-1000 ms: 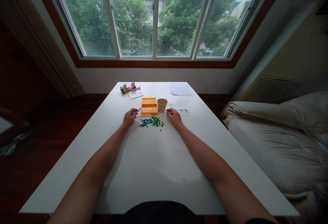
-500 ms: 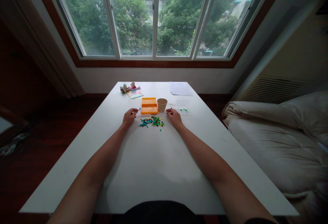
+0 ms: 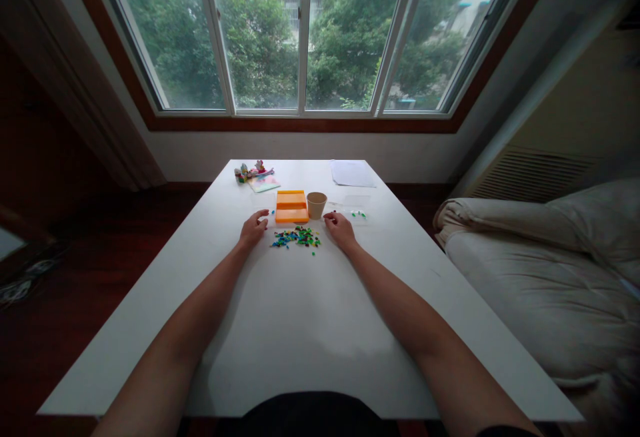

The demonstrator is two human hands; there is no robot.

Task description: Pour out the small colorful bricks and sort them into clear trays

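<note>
My left hand (image 3: pixel 254 228) rests at the left of the orange box, thumb and fingers apart with nothing between them. Just beyond its fingertips lies a small blue piece (image 3: pixel 273 212) by a clear plastic tray (image 3: pixel 261 202). On the other side, my right hand (image 3: pixel 341 229) has its fingers drawn together beside the brown paper cup (image 3: pixel 317 205); whatever they pinch is too small to name. Between the hands spreads a pile of small green, blue, yellow and dark pieces (image 3: pixel 299 236). The open orange box (image 3: pixel 292 215) stands behind that pile, left of the cup.
Right of my right hand, a clear tray (image 3: pixel 361 222) holds several green and pale pieces (image 3: pixel 359 214). At the back of the white table (image 3: pixel 310 330) are small toy figures (image 3: pixel 249 172), a colourful card (image 3: pixel 265 184) and white papers (image 3: pixel 353 173). A covered sofa (image 3: pixel 540 264) stands at the right.
The thumb and fingers of my left hand have spread apart, and the hand has drawn back slightly from the blue piece. My right hand stays in nearly the same place.
</note>
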